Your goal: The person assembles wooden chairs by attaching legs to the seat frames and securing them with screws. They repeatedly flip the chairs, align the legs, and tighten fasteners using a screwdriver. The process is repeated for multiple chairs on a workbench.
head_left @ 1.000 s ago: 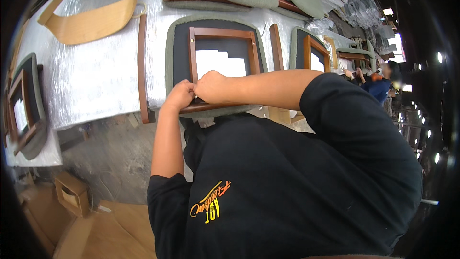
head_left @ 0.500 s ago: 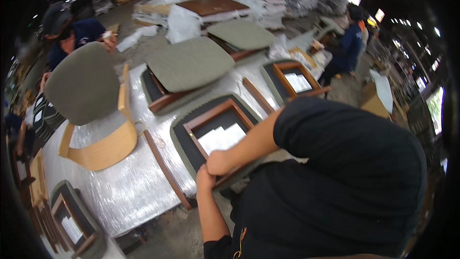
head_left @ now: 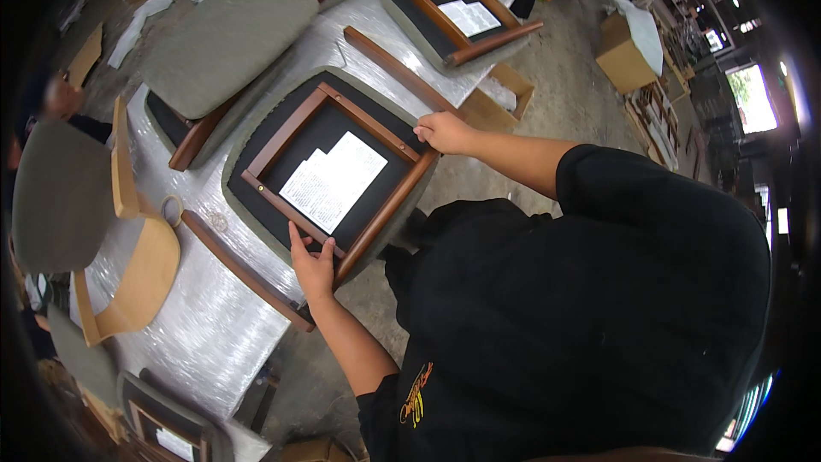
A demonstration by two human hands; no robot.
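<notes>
An upholstered chair seat (head_left: 269,98) lies upside down on the wrapped table, its dark underside up. Screwed to it is a brown wooden frame (head_left: 338,103), with white printed labels (head_left: 333,180) inside the frame. My left hand (head_left: 313,270) rests at the frame's near-left corner, thumb and fingers spread. At the right corner, my right hand (head_left: 446,133) is closed, its fingers curled against the end of the wood; whatever they may pinch is hidden. Loose brown wooden legs lie on both sides of the seat: a left leg (head_left: 244,269) and a right leg (head_left: 402,68).
Plastic-wrapped table (head_left: 201,334) bears a pale wooden chair back (head_left: 141,282), a roll of tape (head_left: 172,210), a grey-green padded seat (head_left: 227,43) and another upturned seat (head_left: 410,21). A cardboard box (head_left: 500,94) stands on the floor beyond my right hand. Another person is partly visible at left.
My hands were together at the frame's near-left corner; the right has moved away to the right corner, and the left has spread its fingers. The view has shifted closer to the seat.
</notes>
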